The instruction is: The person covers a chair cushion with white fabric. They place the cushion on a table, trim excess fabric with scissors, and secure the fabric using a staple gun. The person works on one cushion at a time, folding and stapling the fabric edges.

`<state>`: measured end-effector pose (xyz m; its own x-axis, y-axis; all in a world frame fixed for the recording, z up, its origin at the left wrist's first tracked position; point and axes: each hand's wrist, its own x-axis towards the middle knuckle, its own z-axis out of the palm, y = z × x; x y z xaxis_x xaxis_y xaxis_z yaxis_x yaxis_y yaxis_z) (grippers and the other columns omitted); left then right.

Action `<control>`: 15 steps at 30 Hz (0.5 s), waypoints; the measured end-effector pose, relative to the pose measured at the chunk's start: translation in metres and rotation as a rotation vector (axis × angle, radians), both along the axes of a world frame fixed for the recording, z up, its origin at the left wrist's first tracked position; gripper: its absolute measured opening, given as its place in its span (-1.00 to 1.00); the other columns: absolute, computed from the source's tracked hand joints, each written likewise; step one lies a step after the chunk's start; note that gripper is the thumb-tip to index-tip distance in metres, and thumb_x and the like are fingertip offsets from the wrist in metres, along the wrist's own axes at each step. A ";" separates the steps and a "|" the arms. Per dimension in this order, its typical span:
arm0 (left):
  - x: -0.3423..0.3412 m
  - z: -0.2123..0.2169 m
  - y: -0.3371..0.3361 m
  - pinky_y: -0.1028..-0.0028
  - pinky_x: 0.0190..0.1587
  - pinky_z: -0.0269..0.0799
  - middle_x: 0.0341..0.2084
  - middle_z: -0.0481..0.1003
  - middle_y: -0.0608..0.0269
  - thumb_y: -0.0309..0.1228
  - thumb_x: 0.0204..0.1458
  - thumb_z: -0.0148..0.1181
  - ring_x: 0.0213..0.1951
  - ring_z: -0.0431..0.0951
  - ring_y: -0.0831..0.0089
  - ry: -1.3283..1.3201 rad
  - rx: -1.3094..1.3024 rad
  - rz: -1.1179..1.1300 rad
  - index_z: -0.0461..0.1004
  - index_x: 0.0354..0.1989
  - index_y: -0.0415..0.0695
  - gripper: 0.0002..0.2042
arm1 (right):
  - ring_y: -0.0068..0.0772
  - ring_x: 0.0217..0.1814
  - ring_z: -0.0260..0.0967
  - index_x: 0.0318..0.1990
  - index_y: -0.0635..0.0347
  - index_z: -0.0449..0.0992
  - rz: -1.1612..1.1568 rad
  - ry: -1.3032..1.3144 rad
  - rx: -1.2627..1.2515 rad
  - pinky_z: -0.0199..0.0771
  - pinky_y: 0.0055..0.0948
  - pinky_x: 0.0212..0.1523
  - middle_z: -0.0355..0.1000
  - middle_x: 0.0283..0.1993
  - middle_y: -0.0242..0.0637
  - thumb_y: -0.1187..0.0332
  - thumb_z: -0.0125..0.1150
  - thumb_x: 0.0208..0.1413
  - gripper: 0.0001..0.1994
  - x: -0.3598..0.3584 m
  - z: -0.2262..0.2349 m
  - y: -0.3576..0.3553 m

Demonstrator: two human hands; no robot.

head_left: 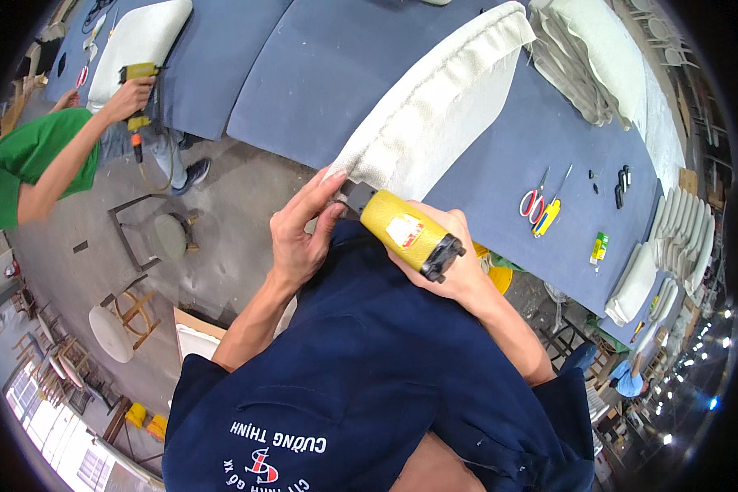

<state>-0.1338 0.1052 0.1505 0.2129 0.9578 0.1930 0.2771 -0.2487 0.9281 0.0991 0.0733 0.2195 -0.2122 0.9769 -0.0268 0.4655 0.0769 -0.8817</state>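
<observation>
A cream upholstered cushion panel (451, 98) rests at an angle on the blue-covered table, its gathered fabric edge running along the near side. My left hand (303, 225) pinches the panel's near corner between fingers and thumb. In my right hand (459, 254) is a yellow pneumatic staple gun (402, 234), with my fingers wrapped round its handle beneath the body. The gun's dark nose sits at that same corner, close beside my left fingertips. The exact contact point of the nose is hidden by the gun and fabric.
On the blue table (320, 82) lie red-handled scissors (533, 205), a yellow cutter knife (548, 218) and a small green-and-yellow box (599, 248). Folded cream fabric (590, 57) is at the far right. At left, a green-sleeved co-worker's hand (131, 98) holds another staple gun (139, 72).
</observation>
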 end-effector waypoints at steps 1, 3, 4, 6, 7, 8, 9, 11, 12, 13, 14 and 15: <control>0.001 -0.005 -0.001 0.39 0.06 0.65 0.20 0.60 -0.14 -0.58 0.25 0.32 0.14 0.69 0.17 -0.027 0.016 0.012 0.63 0.19 -0.16 -0.66 | -0.06 -0.29 0.65 -0.08 0.27 0.66 0.003 0.009 -0.094 0.61 -0.31 -0.23 0.66 -0.19 -0.15 0.44 0.51 0.04 -0.72 0.004 -0.007 -0.002; 0.003 -0.016 -0.002 0.40 0.03 0.65 0.20 0.59 -0.14 -0.57 0.25 0.34 0.11 0.70 0.22 -0.080 0.049 0.037 0.65 0.14 -0.17 -0.70 | -0.07 -0.28 0.66 -0.08 0.27 0.66 -0.016 0.016 -0.084 0.62 -0.31 -0.23 0.66 -0.21 -0.15 0.45 0.50 0.06 -0.73 0.006 -0.005 -0.005; 0.003 -0.019 -0.003 0.40 0.02 0.65 0.21 0.59 -0.13 -0.57 0.25 0.34 0.09 0.70 0.26 -0.104 0.031 0.033 0.65 0.13 -0.18 -0.71 | -0.08 -0.28 0.67 -0.08 0.27 0.66 -0.031 0.018 -0.079 0.62 -0.32 -0.23 0.65 -0.21 -0.15 0.46 0.49 0.06 -0.74 0.005 -0.003 -0.006; 0.001 -0.022 -0.006 0.42 0.00 0.65 0.22 0.59 -0.11 -0.57 0.26 0.34 0.06 0.71 0.33 -0.151 -0.005 0.027 0.64 0.11 -0.19 -0.73 | -0.05 -0.30 0.66 -0.09 0.27 0.66 -0.039 0.046 -0.091 0.63 -0.32 -0.25 0.64 -0.24 -0.13 0.47 0.50 0.06 -0.75 0.004 -0.003 -0.006; 0.001 -0.022 -0.008 0.43 0.00 0.65 0.23 0.58 -0.10 -0.56 0.26 0.34 0.04 0.70 0.35 -0.167 -0.029 0.033 0.62 0.12 -0.19 -0.73 | -0.04 -0.30 0.66 -0.10 0.27 0.66 -0.027 0.041 -0.086 0.63 -0.32 -0.25 0.63 -0.24 -0.13 0.47 0.50 0.05 -0.75 0.003 -0.002 -0.004; 0.001 -0.021 -0.009 0.43 0.00 0.65 0.24 0.57 -0.08 -0.55 0.27 0.33 0.03 0.70 0.37 -0.183 -0.054 0.039 0.61 0.13 -0.20 -0.73 | -0.04 -0.30 0.66 -0.10 0.27 0.66 -0.013 0.036 -0.080 0.63 -0.33 -0.25 0.63 -0.24 -0.12 0.47 0.50 0.05 -0.75 0.002 -0.001 -0.003; 0.002 -0.019 -0.011 0.44 0.00 0.65 0.25 0.57 -0.07 -0.55 0.27 0.33 0.02 0.70 0.39 -0.198 -0.079 0.046 0.60 0.13 -0.21 -0.73 | -0.03 -0.30 0.65 -0.10 0.27 0.66 -0.016 0.047 -0.090 0.62 -0.33 -0.25 0.63 -0.24 -0.12 0.47 0.50 0.05 -0.75 0.001 -0.003 -0.003; 0.009 -0.009 -0.014 0.44 0.01 0.64 0.27 0.56 -0.05 -0.54 0.28 0.33 0.02 0.70 0.39 -0.299 -0.186 0.084 0.57 0.20 -0.20 -0.68 | -0.02 -0.30 0.65 -0.12 0.27 0.66 -0.020 0.068 -0.113 0.62 -0.33 -0.26 0.63 -0.24 -0.13 0.47 0.51 0.04 -0.75 0.001 -0.009 -0.005; 0.009 -0.005 -0.015 0.44 0.02 0.64 0.27 0.56 -0.05 -0.54 0.28 0.33 0.03 0.69 0.39 -0.291 -0.221 0.084 0.56 0.23 -0.20 -0.65 | -0.02 -0.30 0.65 -0.12 0.27 0.66 -0.013 0.054 -0.099 0.62 -0.32 -0.26 0.63 -0.24 -0.13 0.47 0.51 0.03 -0.75 0.002 -0.010 -0.005; 0.010 -0.002 -0.015 0.44 0.03 0.64 0.27 0.55 -0.04 -0.54 0.28 0.33 0.04 0.69 0.39 -0.286 -0.253 0.081 0.55 0.26 -0.20 -0.63 | -0.02 -0.30 0.65 -0.12 0.27 0.65 -0.008 0.035 -0.083 0.62 -0.32 -0.27 0.63 -0.24 -0.13 0.47 0.51 0.03 -0.75 0.003 -0.012 -0.004; 0.008 0.000 -0.014 0.43 0.05 0.64 0.27 0.56 -0.04 -0.53 0.28 0.33 0.05 0.69 0.38 -0.223 -0.265 0.058 0.54 0.28 -0.19 -0.62 | -0.01 -0.30 0.65 -0.13 0.27 0.65 -0.002 0.016 -0.068 0.61 -0.32 -0.27 0.63 -0.24 -0.13 0.47 0.51 0.02 -0.75 0.004 -0.012 -0.003; 0.007 0.000 -0.013 0.43 0.06 0.64 0.27 0.56 -0.03 -0.53 0.29 0.32 0.07 0.68 0.37 -0.185 -0.257 0.046 0.54 0.29 -0.19 -0.61 | -0.01 -0.31 0.64 -0.13 0.26 0.65 0.010 0.004 -0.071 0.61 -0.32 -0.27 0.63 -0.24 -0.13 0.47 0.52 0.01 -0.75 0.005 -0.012 -0.002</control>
<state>-0.1263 0.0920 0.1509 0.1519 0.9881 -0.0255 0.1037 0.0097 0.9946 0.1043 0.0714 0.2074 -0.2224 0.9703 -0.0954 0.4617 0.0186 -0.8868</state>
